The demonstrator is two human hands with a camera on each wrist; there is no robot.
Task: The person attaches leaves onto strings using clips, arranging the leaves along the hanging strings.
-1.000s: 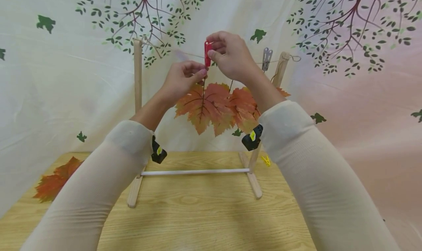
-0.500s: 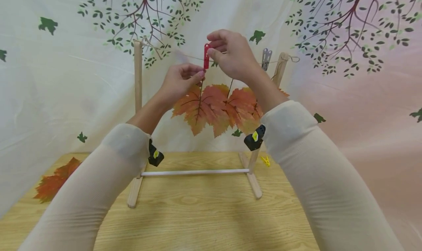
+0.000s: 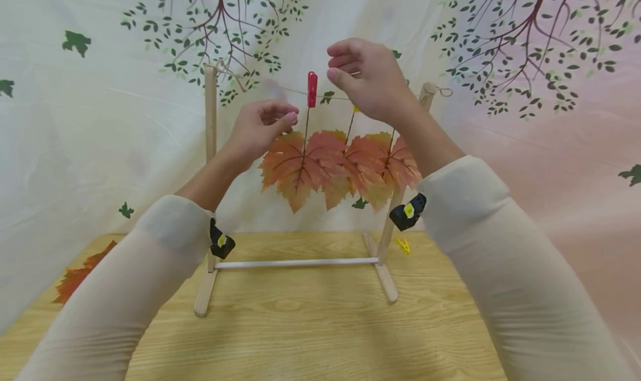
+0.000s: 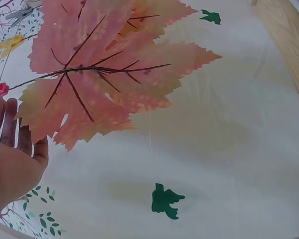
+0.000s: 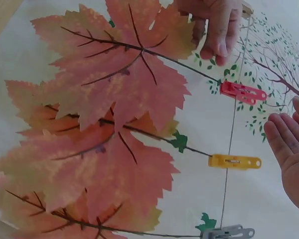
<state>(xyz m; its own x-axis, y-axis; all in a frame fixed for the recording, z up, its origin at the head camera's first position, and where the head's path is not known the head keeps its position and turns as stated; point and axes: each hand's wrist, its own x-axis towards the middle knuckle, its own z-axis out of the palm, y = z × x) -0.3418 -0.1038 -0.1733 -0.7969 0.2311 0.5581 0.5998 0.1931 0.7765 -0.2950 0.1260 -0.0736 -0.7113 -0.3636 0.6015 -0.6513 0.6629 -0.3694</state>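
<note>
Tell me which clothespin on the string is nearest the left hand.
The red clothespin, leftmost on the string and closest to the left hand; the yellow clothespin and gray clothespin are clipped farther right along it.

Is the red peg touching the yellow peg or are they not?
Apart. The right wrist view shows it: a bare stretch of string runs between the red peg and the yellow peg.

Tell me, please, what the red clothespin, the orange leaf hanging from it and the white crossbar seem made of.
Red clothespin: likely plastic, smooth, slightly glossy, evenly coloured.
Orange leaf: perhaps matte fabric, from its thin edges and blotchy colour; paper is possible.
White crossbar: smooth, without visible grain; plastic or painted wood, I cannot tell.
</note>
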